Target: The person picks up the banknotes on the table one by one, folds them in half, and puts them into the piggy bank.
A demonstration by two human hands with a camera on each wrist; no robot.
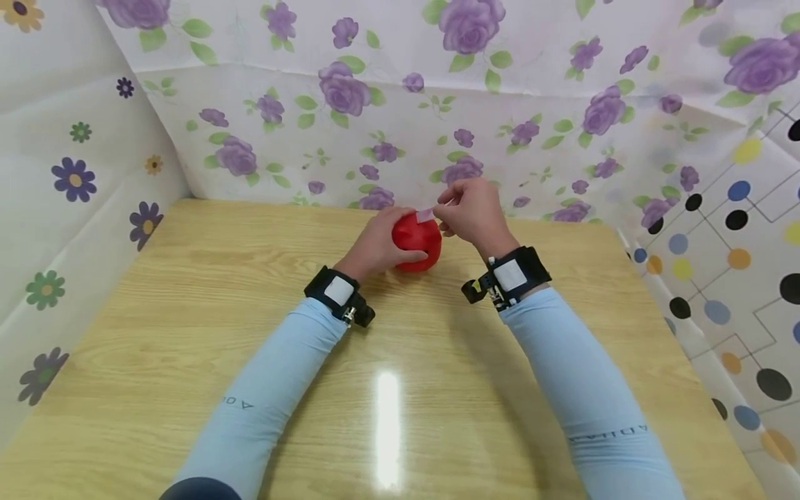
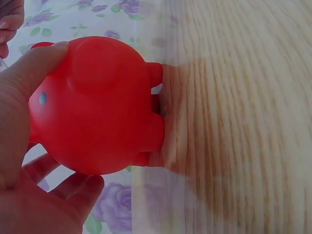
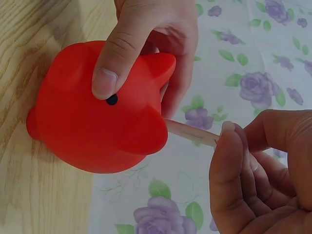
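Note:
A red piggy bank (image 1: 414, 239) with small ears, dark eyes and stubby feet stands upright on the wooden table near its back edge. My left hand (image 1: 373, 244) grips it from the left; in the left wrist view the thumb (image 2: 36, 63) lies along its head and the other fingers curl at its far side. Above and to the right, my right hand (image 1: 476, 214) pinches the end of a pale pink banknote (image 3: 192, 132) between thumb and fingers. The note's other end meets the top of the piggy bank behind an ear, where the ear hides it.
A white cloth with purple roses (image 1: 344, 90) hangs right behind the table's back edge. Patterned sheets (image 1: 75, 180) close off the left and right sides. The wooden tabletop (image 1: 187, 333) stretches towards me, with a bright light reflection in front.

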